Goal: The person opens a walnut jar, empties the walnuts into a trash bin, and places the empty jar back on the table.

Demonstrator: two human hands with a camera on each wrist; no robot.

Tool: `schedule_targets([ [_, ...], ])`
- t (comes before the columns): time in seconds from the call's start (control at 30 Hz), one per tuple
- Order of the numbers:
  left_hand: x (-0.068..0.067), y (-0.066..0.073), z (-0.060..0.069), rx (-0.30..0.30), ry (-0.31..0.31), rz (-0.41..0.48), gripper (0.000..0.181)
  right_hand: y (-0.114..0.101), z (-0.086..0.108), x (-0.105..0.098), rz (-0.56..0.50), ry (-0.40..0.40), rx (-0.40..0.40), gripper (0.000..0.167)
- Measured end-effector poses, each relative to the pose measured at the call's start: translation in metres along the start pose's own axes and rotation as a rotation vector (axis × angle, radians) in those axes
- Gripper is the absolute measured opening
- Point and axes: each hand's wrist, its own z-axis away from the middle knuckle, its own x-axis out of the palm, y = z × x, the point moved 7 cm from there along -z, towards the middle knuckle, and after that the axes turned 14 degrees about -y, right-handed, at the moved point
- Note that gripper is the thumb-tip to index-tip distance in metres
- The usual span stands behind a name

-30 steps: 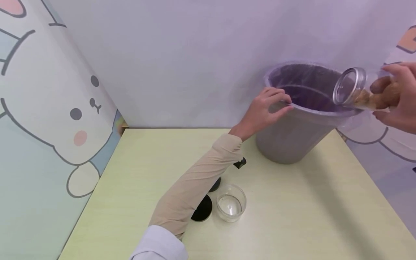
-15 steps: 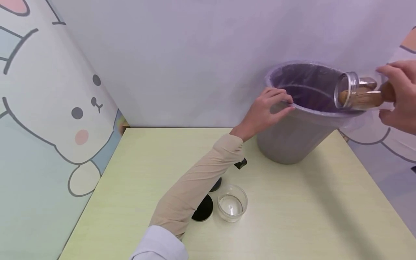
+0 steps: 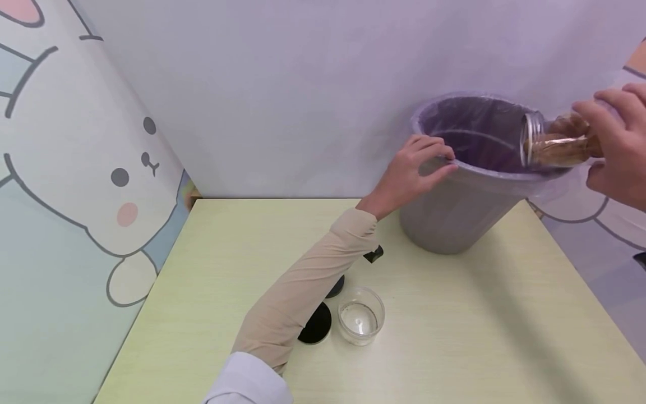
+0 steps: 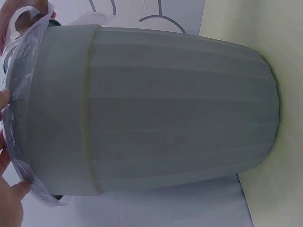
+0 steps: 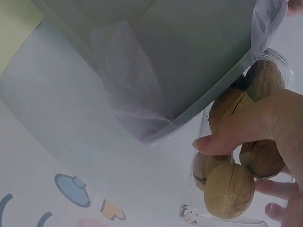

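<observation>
My right hand grips a clear jar by its body, tilted on its side with the mouth over the edge of a grey trash bin. Several walnuts are in the jar, one of them lying in its neck. My left hand holds the bin's near rim, thumb on the outside and fingers over the edge. A thin translucent bin liner is folded over that rim. In the head view, the bottom of the bin's inside is hidden.
On the pale table stand a clear round container and two black discs, a nearer disc and a farther disc, partly behind my left sleeve. A small black object lies near the bin. Walls border the table.
The jar has tipped further and its mouth has turned toward the bin. The walnuts have slid from its base toward the mouth. My left hand keeps its place on the rim.
</observation>
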Motion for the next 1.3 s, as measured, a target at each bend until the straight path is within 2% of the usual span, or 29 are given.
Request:
schedule_targets([
  [0.1, 0.0, 0.0, 0.0, -0.006, -0.007, -0.001, 0.015, -0.001, -0.001, -0.001, 0.01, -0.005, 0.019, 0.105],
  [0.2, -0.001, 0.0, 0.001, -0.007, -0.005, 0.003, 0.015, 0.0, -0.002, -0.001, -0.026, -0.02, 0.077, 0.105],
  [0.4, -0.002, 0.0, 0.002, -0.012, 0.0, 0.001, 0.015, 0.006, -0.001, 0.005, -0.134, -0.081, 0.245, 0.106],
  [0.57, -0.002, 0.0, 0.002, -0.004, 0.003, 0.003, 0.016, 0.014, -0.001, 0.007, -0.24, -0.149, 0.322, 0.107],
  [0.83, -0.001, -0.002, 0.003, 0.0, 0.011, 0.002, 0.016, 0.012, -0.01, 0.003, -0.075, -0.134, 0.252, 0.105],
  [0.93, 0.0, -0.002, 0.002, -0.002, 0.006, 0.003, 0.015, 0.014, -0.008, 0.005, -0.149, -0.162, 0.289, 0.106],
  [1.07, 0.0, -0.002, 0.002, -0.014, -0.002, 0.005, 0.015, 0.015, -0.008, 0.007, -0.146, -0.204, 0.301, 0.105],
  [1.13, -0.001, -0.001, 0.002, -0.013, 0.002, 0.006, 0.015, 0.013, -0.01, 0.006, -0.117, -0.189, 0.278, 0.102],
  [1.3, -0.002, 0.001, 0.002, -0.006, 0.011, 0.006, 0.015, 0.014, -0.011, 0.002, -0.185, -0.124, 0.282, 0.097],
])
